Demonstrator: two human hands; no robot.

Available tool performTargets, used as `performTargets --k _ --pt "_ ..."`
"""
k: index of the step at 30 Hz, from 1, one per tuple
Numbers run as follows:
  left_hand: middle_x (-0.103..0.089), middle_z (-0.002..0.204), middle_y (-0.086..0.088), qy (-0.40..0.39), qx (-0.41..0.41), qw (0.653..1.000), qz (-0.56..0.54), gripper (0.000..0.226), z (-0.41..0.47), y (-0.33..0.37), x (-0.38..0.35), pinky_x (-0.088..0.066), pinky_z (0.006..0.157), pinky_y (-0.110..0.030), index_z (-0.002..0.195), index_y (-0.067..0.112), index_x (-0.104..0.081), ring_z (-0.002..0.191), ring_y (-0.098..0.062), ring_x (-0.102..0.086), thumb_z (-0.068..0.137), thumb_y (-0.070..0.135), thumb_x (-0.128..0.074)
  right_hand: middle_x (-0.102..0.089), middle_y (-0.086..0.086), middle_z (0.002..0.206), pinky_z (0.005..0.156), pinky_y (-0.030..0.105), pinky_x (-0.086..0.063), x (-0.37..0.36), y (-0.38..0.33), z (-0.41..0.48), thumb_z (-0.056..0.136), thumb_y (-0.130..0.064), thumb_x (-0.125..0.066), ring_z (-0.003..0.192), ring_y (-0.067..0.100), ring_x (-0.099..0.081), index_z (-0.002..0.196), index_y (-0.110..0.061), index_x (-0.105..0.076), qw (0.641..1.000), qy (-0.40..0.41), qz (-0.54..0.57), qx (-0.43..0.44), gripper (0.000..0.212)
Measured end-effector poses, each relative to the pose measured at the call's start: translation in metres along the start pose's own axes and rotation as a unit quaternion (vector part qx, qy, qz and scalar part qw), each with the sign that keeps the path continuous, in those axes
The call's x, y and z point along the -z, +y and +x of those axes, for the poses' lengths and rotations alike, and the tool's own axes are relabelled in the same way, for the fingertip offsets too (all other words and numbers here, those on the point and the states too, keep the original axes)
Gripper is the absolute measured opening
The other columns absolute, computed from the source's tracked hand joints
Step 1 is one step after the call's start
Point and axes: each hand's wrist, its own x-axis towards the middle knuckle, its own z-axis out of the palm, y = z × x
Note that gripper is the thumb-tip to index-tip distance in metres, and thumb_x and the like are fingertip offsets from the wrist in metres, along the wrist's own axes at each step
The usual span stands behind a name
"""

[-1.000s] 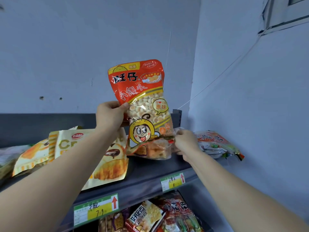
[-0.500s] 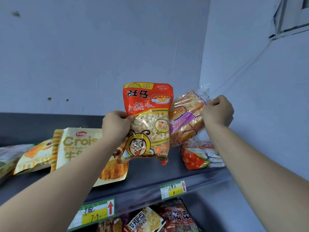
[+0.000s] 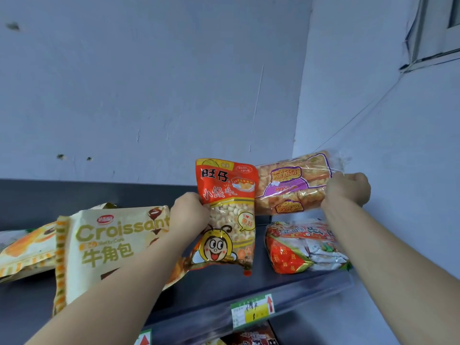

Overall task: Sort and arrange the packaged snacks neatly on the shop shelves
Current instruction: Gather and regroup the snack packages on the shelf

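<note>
The left hand point(image 3: 189, 215) has its fingers clamped round the left edge of a red-orange plastic bag of small pale biscuit balls point(image 3: 229, 215), printed with a cartoon face. The bag stands upright over the dark grey metal shelf point(image 3: 286, 285); I cannot tell whether its bottom edge touches the shelf. The right hand point(image 3: 348, 190) has its fingers curled tight on the right end of a clear plastic bag of golden puffed snacks with a purple label point(image 3: 291, 188). That bag is held lengthwise in the air, with its left end tucked behind the upper corner of the red-orange bag.

Directly below the clear bag, a red and white packet point(image 3: 298, 247) lies flat on the shelf near its right end. To the left, a cream-coloured croissant pack point(image 3: 109, 242) leans back, partly hidden by the left forearm. A green and yellow price label with a red arrow point(image 3: 252, 311) sits on the shelf's front edge.
</note>
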Motion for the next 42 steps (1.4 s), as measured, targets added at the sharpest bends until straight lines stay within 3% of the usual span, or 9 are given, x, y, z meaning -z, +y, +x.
performTargets --k 5,13,18,20,24,31,33,35,42 --pt "-0.058 0.073 0.003 -0.013 0.046 0.998 -0.034 0.014 0.014 -0.007 -0.022 -0.043 0.051 -0.024 0.083 0.014 -0.06 0.064 -0.013 -0.056 0.095 0.02 -0.055 -0.041 -0.005 0.063 0.063 0.026 -0.037 -0.004 -0.004 0.016 0.086 -0.011 -0.052 0.07 0.022 -0.046 0.062 -0.021 -0.031 1.0 0.013 0.025 0.006 0.033" --pt "-0.067 0.082 -0.01 -0.042 0.112 0.99 -0.072 0.024 0.02 -0.019 -0.041 -0.056 0.072 -0.039 0.069 0.014 -0.057 0.079 -0.028 -0.065 0.093 0.015 -0.055 -0.048 0.0 0.072 0.06 0.026 -0.038 -0.011 -0.014 0.036 0.088 -0.012 -0.054 0.071 0.021 -0.047 0.062 -0.022 -0.031 0.996 0.029 0.059 0.058 0.036" --pt "-0.065 0.08 -0.007 -0.056 0.122 0.989 -0.065 0.018 0.023 -0.019 -0.038 -0.053 0.064 -0.034 0.078 0.011 -0.06 0.073 -0.022 -0.061 0.094 0.017 -0.055 -0.05 0.001 0.077 0.057 0.022 -0.043 -0.018 -0.027 0.042 0.088 -0.01 -0.053 0.071 0.02 -0.047 0.062 -0.023 -0.03 0.992 0.041 0.085 0.087 0.037" --pt "-0.067 0.082 -0.011 -0.049 0.129 0.988 -0.075 0.017 0.023 -0.021 -0.036 -0.056 0.069 -0.038 0.077 0.007 -0.062 0.077 -0.027 -0.063 0.092 0.013 -0.054 -0.047 -0.002 0.074 0.049 0.008 -0.035 -0.018 -0.038 0.045 0.087 -0.007 -0.05 0.072 0.017 -0.045 0.062 -0.022 -0.028 0.989 0.05 0.101 0.093 0.037" --pt "-0.07 0.084 -0.017 -0.061 0.153 0.979 -0.123 0.017 0.021 -0.025 -0.038 -0.059 0.071 -0.048 0.071 0.007 -0.058 0.077 -0.035 -0.069 0.088 0.008 -0.059 -0.039 -0.009 0.07 0.048 0.007 -0.034 -0.018 -0.059 0.049 0.089 -0.008 -0.05 0.06 0.009 -0.04 0.063 -0.022 -0.026 0.985 0.053 0.125 0.105 0.038" --pt "-0.063 0.083 -0.014 -0.175 0.182 0.959 -0.131 0.004 0.019 -0.016 -0.042 -0.06 0.072 -0.045 0.093 -0.001 -0.055 0.074 -0.029 -0.066 0.089 -0.002 -0.055 -0.04 -0.009 0.064 0.061 0.019 -0.04 -0.024 -0.063 0.028 0.085 -0.008 -0.056 0.063 0.014 -0.043 0.062 -0.022 -0.031 0.977 -0.025 0.164 0.136 0.037" --pt "-0.059 0.097 -0.011 -0.131 0.136 0.977 -0.101 0.026 0.019 -0.009 -0.035 -0.052 0.058 -0.033 0.117 0.001 -0.052 0.077 -0.021 -0.058 0.093 0.011 -0.053 -0.041 -0.008 0.063 0.057 0.016 -0.039 -0.028 -0.06 0.019 0.084 -0.008 -0.057 0.056 0.008 -0.041 0.061 -0.022 -0.034 0.972 -0.065 0.161 0.159 0.036" --pt "-0.058 0.12 -0.009 -0.041 0.086 0.986 -0.135 0.041 0.017 0.002 -0.022 -0.046 0.061 -0.028 0.135 0.006 -0.045 0.088 -0.018 -0.056 0.095 0.017 -0.05 -0.041 -0.008 0.062 0.055 0.014 -0.036 -0.032 -0.057 0.007 0.083 -0.007 -0.058 0.054 0.004 -0.038 0.06 -0.022 -0.035 0.965 -0.111 0.14 0.193 0.036" --pt "-0.068 0.1 -0.007 0.137 0.079 0.933 -0.323 0.028 0.012 0.001 0.027 -0.048 0.063 -0.028 0.112 0.014 -0.064 0.074 -0.017 -0.059 0.098 0.013 -0.041 -0.045 -0.009 0.065 0.054 0.01 -0.035 -0.035 -0.07 -0.023 0.085 -0.009 -0.058 0.055 0.0 -0.041 0.061 -0.022 -0.039 0.938 -0.207 0.16 0.229 0.033"
